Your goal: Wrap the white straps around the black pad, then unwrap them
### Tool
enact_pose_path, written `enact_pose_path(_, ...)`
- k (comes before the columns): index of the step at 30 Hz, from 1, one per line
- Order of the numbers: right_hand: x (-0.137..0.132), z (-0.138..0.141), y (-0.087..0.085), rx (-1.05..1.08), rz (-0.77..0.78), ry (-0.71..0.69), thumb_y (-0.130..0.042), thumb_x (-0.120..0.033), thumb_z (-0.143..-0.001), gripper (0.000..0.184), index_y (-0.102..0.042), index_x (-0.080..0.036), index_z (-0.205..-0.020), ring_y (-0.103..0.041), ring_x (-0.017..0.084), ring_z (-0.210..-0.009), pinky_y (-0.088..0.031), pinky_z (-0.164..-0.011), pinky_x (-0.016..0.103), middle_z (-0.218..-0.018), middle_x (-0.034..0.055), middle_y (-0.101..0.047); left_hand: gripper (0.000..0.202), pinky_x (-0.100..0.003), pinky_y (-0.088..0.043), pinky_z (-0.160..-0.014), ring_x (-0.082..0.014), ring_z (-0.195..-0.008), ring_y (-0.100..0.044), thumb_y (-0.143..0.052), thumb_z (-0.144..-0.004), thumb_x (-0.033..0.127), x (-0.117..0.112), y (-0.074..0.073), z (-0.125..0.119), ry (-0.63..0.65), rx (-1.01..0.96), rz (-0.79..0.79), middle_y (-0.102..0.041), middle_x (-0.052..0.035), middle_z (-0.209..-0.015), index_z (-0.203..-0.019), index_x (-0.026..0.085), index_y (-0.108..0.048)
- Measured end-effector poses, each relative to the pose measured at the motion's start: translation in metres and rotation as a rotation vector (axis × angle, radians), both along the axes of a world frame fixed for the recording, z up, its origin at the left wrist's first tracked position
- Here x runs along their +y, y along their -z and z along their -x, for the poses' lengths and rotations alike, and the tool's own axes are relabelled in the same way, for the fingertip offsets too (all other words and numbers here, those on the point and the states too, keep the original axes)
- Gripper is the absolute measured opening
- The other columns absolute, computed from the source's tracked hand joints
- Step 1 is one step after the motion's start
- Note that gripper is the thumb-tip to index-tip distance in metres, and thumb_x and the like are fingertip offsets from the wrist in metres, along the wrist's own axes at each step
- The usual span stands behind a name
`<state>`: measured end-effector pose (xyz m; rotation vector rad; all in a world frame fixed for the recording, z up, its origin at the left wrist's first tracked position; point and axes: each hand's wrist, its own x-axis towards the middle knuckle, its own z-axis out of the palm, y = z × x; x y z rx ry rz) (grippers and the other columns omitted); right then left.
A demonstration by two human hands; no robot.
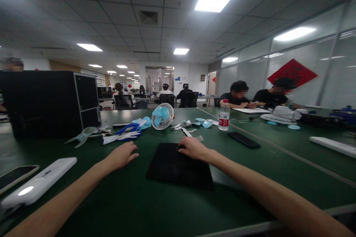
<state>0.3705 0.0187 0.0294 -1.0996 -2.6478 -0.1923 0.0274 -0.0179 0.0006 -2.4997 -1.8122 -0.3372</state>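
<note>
My right hand (194, 149) rests on a black computer mouse (179, 149), its fingers curved over it so that only a dark edge shows. Under them lies a black mouse pad (178, 170), flat on the green table (122, 203). To the left of the pad, my left hand (122, 155) is held over the table top with thumb and fingers apart and nothing in it. Nearest beyond it are blue and white work gloves (122, 135). A white fan guard with light blue blades (162, 116) stands tilted behind the pad.
A black computer case (44, 103) stands at the left, with a white power bank (41, 181) and a phone (16, 177) in front. Right of the pad are a water bottle (224, 116) and a dark phone-like slab (244, 140). Two people sit across at the right.
</note>
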Motion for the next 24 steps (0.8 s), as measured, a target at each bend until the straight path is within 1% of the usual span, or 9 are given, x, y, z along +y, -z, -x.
enact_pose_path(5, -0.009, 0.021, 0.017, 0.049, 0.044, -0.115, -0.059, -0.033, -0.084, 0.026, -0.070, -0.016, -0.101, -0.060, 0.018, -0.086, -0.044, -0.076, 0.026, -0.098, 0.0085, -0.066, 0.059, -0.039, -0.038, -0.102, -0.0245, -0.119, -0.048, -0.042, -0.085, 0.061, -0.010, -0.001, -0.026, 0.118, -0.150, 0.030, -0.052, -0.0089, -0.131, -0.127, 0.021, -0.052)
enact_pose_path(7, -0.012, 0.026, 0.020, 0.069, 0.048, -0.140, -0.058, -0.032, -0.085, 0.026, -0.069, -0.016, -0.101, -0.060, 0.018, -0.087, -0.044, -0.077, 0.026, -0.098, 0.0086, -0.066, 0.067, -0.040, -0.033, -0.107, -0.0258, -0.125, -0.043, -0.045, -0.082, 0.065, -0.014, 0.001, -0.035, 0.150, -0.173, 0.060, -0.047, -0.0095, -0.138, -0.132, 0.021, -0.048)
enact_pose_path(10, -0.010, 0.027, 0.017, 0.122, 0.047, -0.155, -0.051, -0.032, -0.090, 0.028, -0.069, -0.016, -0.102, -0.060, 0.017, -0.087, -0.043, -0.078, 0.026, -0.097, 0.0084, -0.067, 0.075, -0.041, -0.028, -0.111, -0.0282, -0.131, -0.038, -0.050, -0.077, 0.068, -0.017, 0.005, -0.046, 0.171, -0.181, 0.122, -0.042, -0.0103, -0.144, -0.135, 0.021, -0.044)
enact_pose_path(12, -0.002, 0.021, 0.015, 0.154, 0.026, -0.114, -0.046, -0.032, -0.093, 0.031, -0.069, -0.016, -0.104, -0.060, 0.018, -0.088, -0.043, -0.079, 0.026, -0.098, 0.0090, -0.067, 0.079, -0.041, -0.027, -0.111, -0.0288, -0.132, -0.037, -0.051, -0.075, 0.069, -0.018, 0.008, -0.051, 0.174, -0.186, 0.158, -0.040, -0.0106, -0.146, -0.137, 0.021, -0.042)
enact_pose_path(14, 0.012, 0.012, 0.014, 0.127, -0.023, -0.030, -0.044, -0.031, -0.093, 0.032, -0.068, -0.015, -0.108, -0.059, 0.019, -0.095, -0.042, -0.085, 0.028, -0.102, 0.0109, -0.066, 0.081, -0.041, -0.027, -0.111, -0.0288, -0.133, -0.036, -0.051, -0.075, 0.069, -0.016, 0.009, -0.053, 0.169, -0.198, 0.193, -0.040, -0.0109, -0.146, -0.139, 0.021, -0.039)
enact_pose_path(17, 0.033, -0.007, 0.019, -0.021, -0.098, 0.142, -0.046, -0.032, -0.091, 0.034, -0.067, -0.015, -0.112, -0.054, 0.025, -0.107, -0.040, -0.092, 0.034, -0.114, 0.0150, -0.061, 0.082, -0.041, -0.029, -0.109, -0.0284, -0.131, -0.038, -0.052, -0.075, 0.069, -0.014, 0.009, -0.053, 0.171, -0.221, 0.225, -0.040, -0.0114, -0.145, -0.140, 0.021, -0.037)
enact_pose_path(20, 0.047, -0.023, 0.025, -0.138, -0.098, 0.307, -0.045, -0.040, -0.091, 0.038, -0.068, -0.017, -0.109, -0.052, 0.029, -0.109, -0.041, -0.090, 0.039, -0.115, 0.0173, -0.059, 0.082, -0.040, -0.030, -0.108, -0.0279, -0.130, -0.039, -0.053, -0.074, 0.068, -0.013, 0.008, -0.051, 0.192, -0.229, 0.224, -0.041, -0.0116, -0.144, -0.139, 0.021, -0.038)
enact_pose_path(22, 0.053, -0.031, 0.029, -0.179, -0.083, 0.334, -0.041, -0.044, -0.092, 0.042, -0.070, -0.016, -0.104, -0.053, 0.029, -0.107, -0.041, -0.090, 0.039, -0.110, 0.0178, -0.061, 0.083, -0.039, -0.031, -0.108, -0.0275, -0.129, -0.040, -0.054, -0.073, 0.068, -0.013, 0.007, -0.049, 0.188, -0.230, 0.231, -0.041, -0.0110, -0.144, -0.140, 0.022, -0.037)
enact_pose_path(24, 0.057, -0.035, 0.032, -0.203, -0.077, 0.326, -0.038, -0.045, -0.093, 0.046, -0.071, -0.013, -0.100, -0.054, 0.028, -0.104, -0.040, -0.092, 0.039, -0.106, 0.0182, -0.063, 0.084, -0.038, -0.032, -0.107, -0.0274, -0.128, -0.041, -0.054, -0.073, 0.069, -0.014, 0.006, -0.046, 0.171, -0.231, 0.246, -0.041, -0.0104, -0.144, -0.140, 0.022, -0.037)
